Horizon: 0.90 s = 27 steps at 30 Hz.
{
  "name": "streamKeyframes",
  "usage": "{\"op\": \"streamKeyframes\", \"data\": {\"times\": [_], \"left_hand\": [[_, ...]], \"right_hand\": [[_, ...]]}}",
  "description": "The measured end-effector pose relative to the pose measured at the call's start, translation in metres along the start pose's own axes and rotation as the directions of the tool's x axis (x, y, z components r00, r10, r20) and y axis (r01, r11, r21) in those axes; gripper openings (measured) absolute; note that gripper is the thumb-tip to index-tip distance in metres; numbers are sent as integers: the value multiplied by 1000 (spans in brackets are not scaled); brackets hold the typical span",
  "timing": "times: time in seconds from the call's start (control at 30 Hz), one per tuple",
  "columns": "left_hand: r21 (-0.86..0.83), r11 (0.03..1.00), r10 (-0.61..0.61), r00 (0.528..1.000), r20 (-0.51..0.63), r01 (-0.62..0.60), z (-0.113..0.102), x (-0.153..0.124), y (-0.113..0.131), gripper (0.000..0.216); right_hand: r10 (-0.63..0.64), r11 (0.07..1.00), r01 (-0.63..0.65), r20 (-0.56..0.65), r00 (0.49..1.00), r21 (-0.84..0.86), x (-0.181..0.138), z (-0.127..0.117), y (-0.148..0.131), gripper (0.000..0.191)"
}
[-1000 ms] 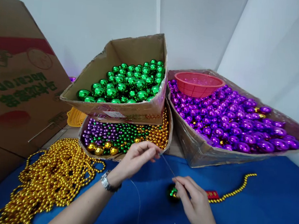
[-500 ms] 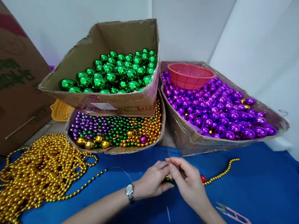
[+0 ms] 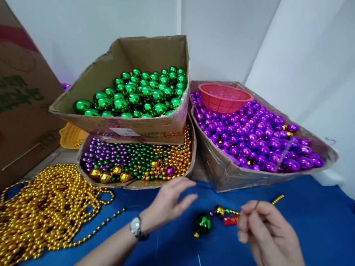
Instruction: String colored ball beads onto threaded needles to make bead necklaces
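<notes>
My left hand (image 3: 172, 200) is open, its fingers stretched out in front of the box of small mixed beads (image 3: 141, 159), holding nothing. On the right, my right hand (image 3: 264, 234) is closed in a pinch on a thin, needle-like wire (image 3: 256, 204), mostly hidden by the fingers. Between the hands a beaded strand lies on the blue cloth. It carries a big green ball (image 3: 204, 222), a gold ball (image 3: 219, 211), small beads and a red tag (image 3: 231, 221). Its gold bead end (image 3: 278, 199) shows behind my right hand.
A box of green balls (image 3: 116, 126) rests over the mixed-bead box. To the right stands a box of purple balls (image 3: 223, 179) with a red basket (image 3: 225, 99) on top. Gold bead strings (image 3: 45, 208) are heaped at left, near a yellow basket (image 3: 68, 136).
My hands have parted: the left moved up and left and opened, the right moved right with the needle-like wire. The green ball now lies uncovered. The pink-handled snips are no longer visible.
</notes>
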<state>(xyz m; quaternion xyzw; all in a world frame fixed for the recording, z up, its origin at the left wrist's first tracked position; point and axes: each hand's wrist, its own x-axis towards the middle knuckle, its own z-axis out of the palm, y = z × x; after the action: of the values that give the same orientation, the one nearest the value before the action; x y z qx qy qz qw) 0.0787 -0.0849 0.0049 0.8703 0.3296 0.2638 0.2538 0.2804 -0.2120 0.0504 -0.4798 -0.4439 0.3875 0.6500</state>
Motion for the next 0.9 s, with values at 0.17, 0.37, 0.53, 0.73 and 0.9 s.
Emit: {"op": "streamKeyframes", "data": {"times": [0.17, 0.37, 0.53, 0.73, 0.9], "left_hand": [[259, 926, -272, 961, -52, 276, -39, 32, -45, 27], [87, 957, -282, 956, 77, 276, -36, 47, -69, 14], [-229, 923, -314, 949, 11, 308, -44, 31, -47, 38], [-885, 377, -512, 858, 47, 274, -47, 12, -26, 29], [-928, 285, -533, 844, 56, 241, -47, 8, -16, 26]], "right_hand": [[100, 951, -42, 173, 980, -307, -6, 17, 31, 19], [41, 860, 135, 331, 943, -492, -7, 20, 55, 20], [83, 817, 139, 352, 932, -560, -15, 17, 67, 22], [6, 806, 240, 413, 911, -542, -18, 22, 77, 23], [-38, 796, 291, 437, 899, -530, -15, 25, 82, 23]]}}
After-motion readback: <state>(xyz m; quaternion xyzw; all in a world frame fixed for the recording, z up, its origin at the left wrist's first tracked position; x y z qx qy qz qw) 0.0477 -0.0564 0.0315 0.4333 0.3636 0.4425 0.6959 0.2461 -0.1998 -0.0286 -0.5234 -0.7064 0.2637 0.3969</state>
